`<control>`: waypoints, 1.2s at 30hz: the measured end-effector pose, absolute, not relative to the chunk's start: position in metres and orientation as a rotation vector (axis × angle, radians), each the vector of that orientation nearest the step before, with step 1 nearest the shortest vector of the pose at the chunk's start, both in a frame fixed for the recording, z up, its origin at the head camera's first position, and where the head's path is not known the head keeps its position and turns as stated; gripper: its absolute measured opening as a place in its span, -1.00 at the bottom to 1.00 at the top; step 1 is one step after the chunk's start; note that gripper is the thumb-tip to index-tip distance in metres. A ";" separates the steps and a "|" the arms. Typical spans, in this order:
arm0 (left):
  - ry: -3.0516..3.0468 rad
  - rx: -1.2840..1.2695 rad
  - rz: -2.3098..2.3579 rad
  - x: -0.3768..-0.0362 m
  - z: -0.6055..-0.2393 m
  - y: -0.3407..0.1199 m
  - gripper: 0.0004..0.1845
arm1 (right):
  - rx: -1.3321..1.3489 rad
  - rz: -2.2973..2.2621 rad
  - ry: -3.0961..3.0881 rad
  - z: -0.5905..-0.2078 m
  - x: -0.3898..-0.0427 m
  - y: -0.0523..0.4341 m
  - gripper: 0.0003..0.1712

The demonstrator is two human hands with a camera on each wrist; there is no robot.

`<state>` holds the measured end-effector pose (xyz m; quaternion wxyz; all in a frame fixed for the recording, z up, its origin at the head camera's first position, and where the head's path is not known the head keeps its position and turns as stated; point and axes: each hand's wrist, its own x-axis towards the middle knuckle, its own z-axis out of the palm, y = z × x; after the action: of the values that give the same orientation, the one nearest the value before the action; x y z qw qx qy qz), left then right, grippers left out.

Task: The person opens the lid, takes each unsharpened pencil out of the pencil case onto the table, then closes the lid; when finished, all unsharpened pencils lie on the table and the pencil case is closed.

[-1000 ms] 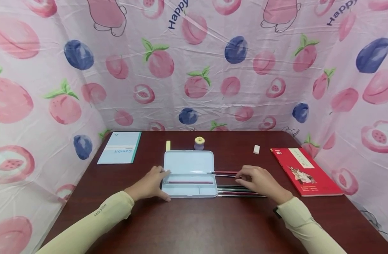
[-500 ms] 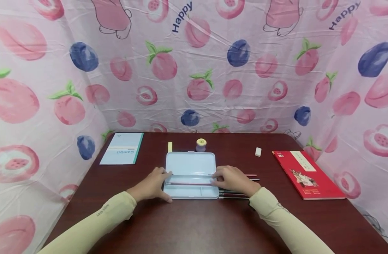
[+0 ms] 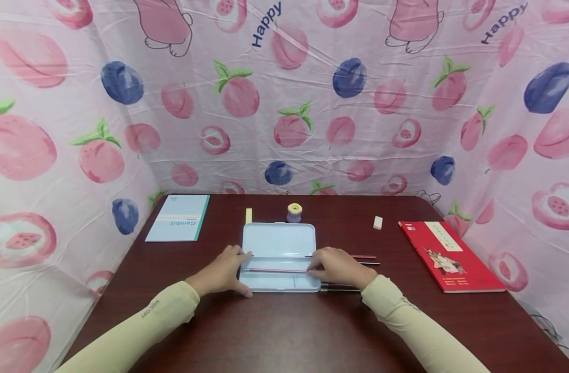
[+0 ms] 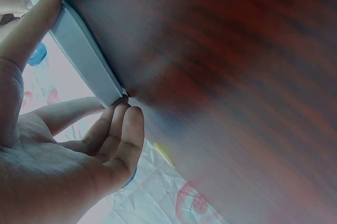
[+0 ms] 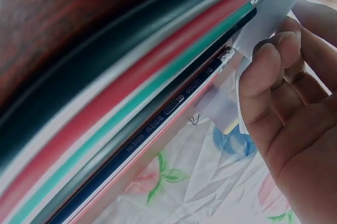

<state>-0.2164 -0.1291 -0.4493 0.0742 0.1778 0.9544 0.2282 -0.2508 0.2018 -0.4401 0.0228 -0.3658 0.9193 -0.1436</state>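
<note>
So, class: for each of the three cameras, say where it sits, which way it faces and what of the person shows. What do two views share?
Head: worn on the head, facing forward and down at the table; both hands and sleeves show.
Left wrist: low at the table, facing the case; left hand touches its edge.
Right wrist: low beside the pencils; right hand at the case's end.
Shared: the case appears in the head and left wrist views.

Dark wood table (image 3: 284,331); on it: pencil case (image 3: 278,243), pencils (image 3: 365,257), notebook (image 3: 178,217), red book (image 3: 447,255), eraser (image 3: 378,223).
</note>
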 end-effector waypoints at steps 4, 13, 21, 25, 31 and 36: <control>2.865 0.528 0.679 -0.216 -0.449 -0.129 0.13 | -1.102 -0.488 2.812 -0.438 -0.253 0.199 -0.95; 2.866 0.529 0.684 -0.216 -0.450 -0.129 0.12 | -1.071 -0.625 2.588 -0.432 -0.269 0.197 -0.92; 2.870 0.543 0.691 -0.217 -0.451 -0.130 0.13 | -1.078 -0.625 2.574 -0.434 -0.272 0.198 -0.89; 2.869 0.546 0.698 -0.217 -0.451 -0.131 0.13 | -1.074 -0.621 2.584 -0.434 -0.271 0.198 -0.90; 2.867 0.543 0.706 -0.216 -0.450 -0.130 0.12 | -1.091 -0.599 2.626 -0.434 -0.268 0.200 -0.90; 2.872 0.551 0.698 -0.216 -0.450 -0.131 0.13 | -1.094 -0.583 2.682 -0.435 -0.264 0.202 -0.90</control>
<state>-0.2160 -0.1311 -0.4496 0.0674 0.1827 0.9531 0.2315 -0.2644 0.2016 -0.4348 0.0934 -0.3685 0.9039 -0.1963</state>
